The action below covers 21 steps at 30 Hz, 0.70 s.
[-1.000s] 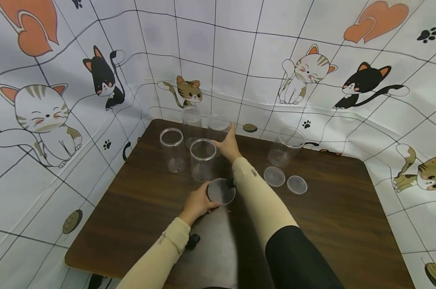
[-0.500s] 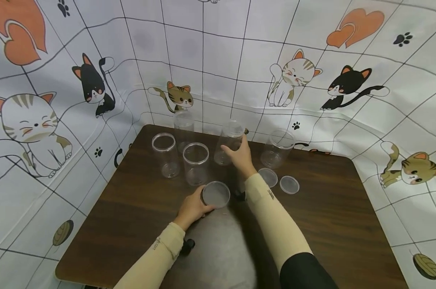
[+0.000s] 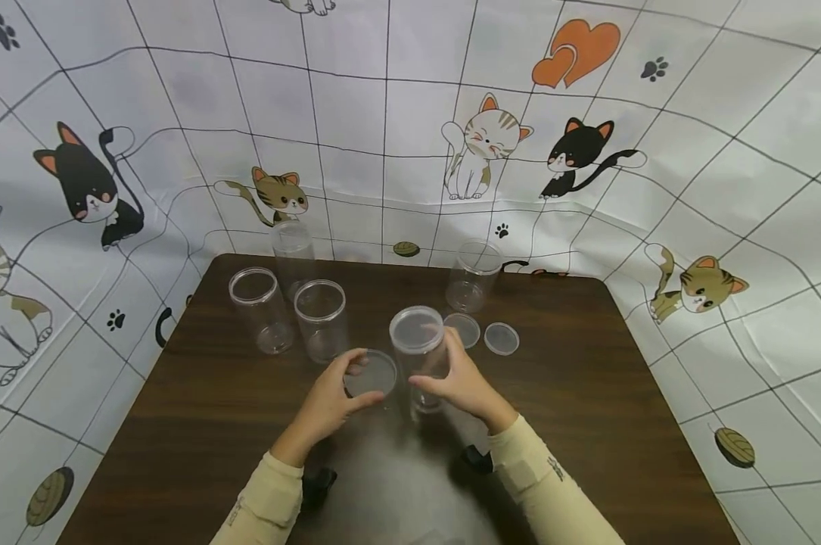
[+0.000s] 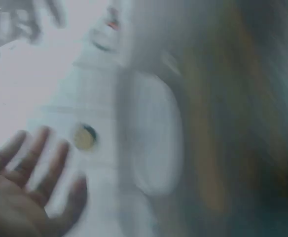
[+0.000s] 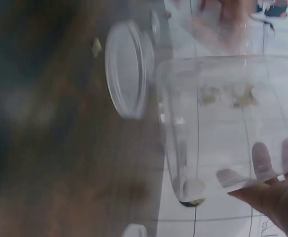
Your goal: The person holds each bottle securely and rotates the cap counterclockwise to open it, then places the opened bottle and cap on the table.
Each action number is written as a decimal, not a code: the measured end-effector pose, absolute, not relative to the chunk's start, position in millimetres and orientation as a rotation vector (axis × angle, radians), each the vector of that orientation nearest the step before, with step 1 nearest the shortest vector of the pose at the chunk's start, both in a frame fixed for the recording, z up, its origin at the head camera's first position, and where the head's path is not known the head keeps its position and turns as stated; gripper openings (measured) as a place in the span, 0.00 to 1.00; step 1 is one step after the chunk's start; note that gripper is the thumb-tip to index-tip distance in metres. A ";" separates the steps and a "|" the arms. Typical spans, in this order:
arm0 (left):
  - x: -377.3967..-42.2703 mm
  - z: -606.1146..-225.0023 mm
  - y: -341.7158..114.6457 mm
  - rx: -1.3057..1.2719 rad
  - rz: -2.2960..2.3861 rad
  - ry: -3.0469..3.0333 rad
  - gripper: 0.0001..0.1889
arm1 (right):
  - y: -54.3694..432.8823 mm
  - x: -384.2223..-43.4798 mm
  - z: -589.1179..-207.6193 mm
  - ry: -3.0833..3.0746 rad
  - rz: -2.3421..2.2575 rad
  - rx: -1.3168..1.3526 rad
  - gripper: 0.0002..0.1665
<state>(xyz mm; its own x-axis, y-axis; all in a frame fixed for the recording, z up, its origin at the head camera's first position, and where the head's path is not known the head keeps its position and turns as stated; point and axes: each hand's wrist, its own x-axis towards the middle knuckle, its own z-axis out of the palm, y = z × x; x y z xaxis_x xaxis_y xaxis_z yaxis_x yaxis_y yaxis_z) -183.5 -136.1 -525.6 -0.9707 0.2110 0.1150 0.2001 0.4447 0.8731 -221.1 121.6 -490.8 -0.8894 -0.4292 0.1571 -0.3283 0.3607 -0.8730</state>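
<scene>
In the head view my right hand [image 3: 461, 382] grips a clear plastic jar [image 3: 413, 363], thumb on the near side. Its top looks frosted, as if a lid covers it. The right wrist view shows the same jar [image 5: 223, 123] with its base near the table, fingers visible through the wall. To its left, a round clear lid [image 3: 376, 375] lies on the table, seen from the side in the right wrist view. Over the lid's left edge, my left hand [image 3: 328, 397] has thumb and fingers spread, with nothing held. The blurred left wrist view also shows its fingers apart.
Several clear jars stand at the back left, including a front jar [image 3: 321, 322] and a left jar [image 3: 262, 310]. Another jar [image 3: 474, 276] stands at the back right, behind two lids [image 3: 502, 338]. A cat-printed sheet [image 3: 356, 98] hangs around the brown table [image 3: 587, 393].
My right hand has brought the jar from the back of the table toward the front, beside the lid. My left hand has loosened from the lid, its fingers now spread. The head view has turned right.
</scene>
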 end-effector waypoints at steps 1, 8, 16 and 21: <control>-183.2 -516.6 -133.7 0.514 1.705 2.577 0.50 | 121.1 -213.7 -491.4 2.472 -1.556 -0.752 0.53; -184.3 -475.8 -108.6 1.016 2.003 2.122 0.57 | 118.4 -183.7 -497.2 2.253 -1.484 -0.957 0.53; -179.7 -482.2 -102.8 0.946 2.005 2.160 0.48 | 116.9 -174.0 -500.0 2.330 -1.476 -0.927 0.51; -172.7 -485.4 -95.1 0.833 2.022 2.244 0.38 | 113.9 -168.2 -501.9 2.402 -1.485 -0.892 0.51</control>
